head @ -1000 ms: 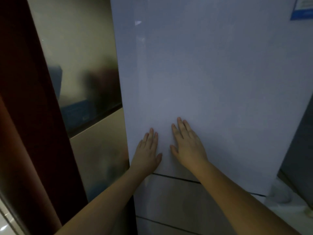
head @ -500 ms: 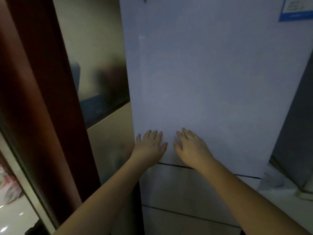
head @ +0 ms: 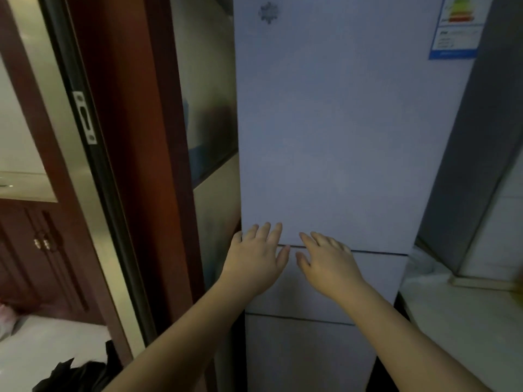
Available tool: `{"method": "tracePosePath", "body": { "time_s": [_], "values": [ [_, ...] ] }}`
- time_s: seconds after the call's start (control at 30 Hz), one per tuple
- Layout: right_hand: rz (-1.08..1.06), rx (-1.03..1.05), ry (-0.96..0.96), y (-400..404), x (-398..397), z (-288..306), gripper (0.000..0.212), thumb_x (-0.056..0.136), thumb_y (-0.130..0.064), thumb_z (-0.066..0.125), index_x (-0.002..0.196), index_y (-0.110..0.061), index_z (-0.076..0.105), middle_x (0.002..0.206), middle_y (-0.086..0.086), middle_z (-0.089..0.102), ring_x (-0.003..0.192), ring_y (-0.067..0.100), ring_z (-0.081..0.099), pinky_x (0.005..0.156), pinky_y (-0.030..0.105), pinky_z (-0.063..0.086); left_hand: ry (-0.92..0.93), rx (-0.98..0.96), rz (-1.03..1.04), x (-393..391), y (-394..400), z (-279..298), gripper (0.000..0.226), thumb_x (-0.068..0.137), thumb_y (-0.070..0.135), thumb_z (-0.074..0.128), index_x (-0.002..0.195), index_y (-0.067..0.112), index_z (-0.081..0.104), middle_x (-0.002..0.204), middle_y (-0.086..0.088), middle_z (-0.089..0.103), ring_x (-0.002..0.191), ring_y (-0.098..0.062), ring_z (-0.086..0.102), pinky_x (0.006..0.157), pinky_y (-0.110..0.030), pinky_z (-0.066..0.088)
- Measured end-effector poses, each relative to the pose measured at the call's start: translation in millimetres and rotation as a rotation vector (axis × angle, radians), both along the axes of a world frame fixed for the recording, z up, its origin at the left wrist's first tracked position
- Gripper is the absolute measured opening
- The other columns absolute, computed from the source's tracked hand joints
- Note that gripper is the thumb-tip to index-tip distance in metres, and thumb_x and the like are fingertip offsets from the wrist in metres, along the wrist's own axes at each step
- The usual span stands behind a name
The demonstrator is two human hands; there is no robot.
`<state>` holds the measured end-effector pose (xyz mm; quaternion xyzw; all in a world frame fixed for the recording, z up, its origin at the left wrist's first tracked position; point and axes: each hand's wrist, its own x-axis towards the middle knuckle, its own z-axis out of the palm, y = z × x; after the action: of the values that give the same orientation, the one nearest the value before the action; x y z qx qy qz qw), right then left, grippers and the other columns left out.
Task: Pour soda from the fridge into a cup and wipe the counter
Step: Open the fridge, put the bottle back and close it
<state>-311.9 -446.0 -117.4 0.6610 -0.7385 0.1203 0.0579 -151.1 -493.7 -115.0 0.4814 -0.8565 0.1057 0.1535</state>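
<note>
White fridge (head: 325, 137) shut; contents hidden.

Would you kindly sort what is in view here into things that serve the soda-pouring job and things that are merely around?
Part of the job:
- fridge, doors closed
- left hand and right hand, fingers straight, at the seam below the upper door
- counter on the right

Just around:
- energy label
- wooden door frame
- dark cabinet
</note>
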Motion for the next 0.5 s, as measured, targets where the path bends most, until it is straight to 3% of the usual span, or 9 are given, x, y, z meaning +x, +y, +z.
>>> {"method": "tracePosePath", "body": {
  "time_s": [0.5],
  "values": [
    [-0.161,0.031,0.054,145.9,18.7,2.4,0.057,0.100,-0.045,0.027,0.152,-0.024,0.015,0.157,0.000,0.023,0.141,0.020,0.024,0.114,0.038,0.018,-0.026,0.086,-0.105,15.2,111.0,-0.9,0.061,0.101,0.051,0.017,0.154,0.022,0.012,0.162,-0.002,0.015,0.149,-0.020,0.010,0.118,-0.047,0.019]
  ]
}}
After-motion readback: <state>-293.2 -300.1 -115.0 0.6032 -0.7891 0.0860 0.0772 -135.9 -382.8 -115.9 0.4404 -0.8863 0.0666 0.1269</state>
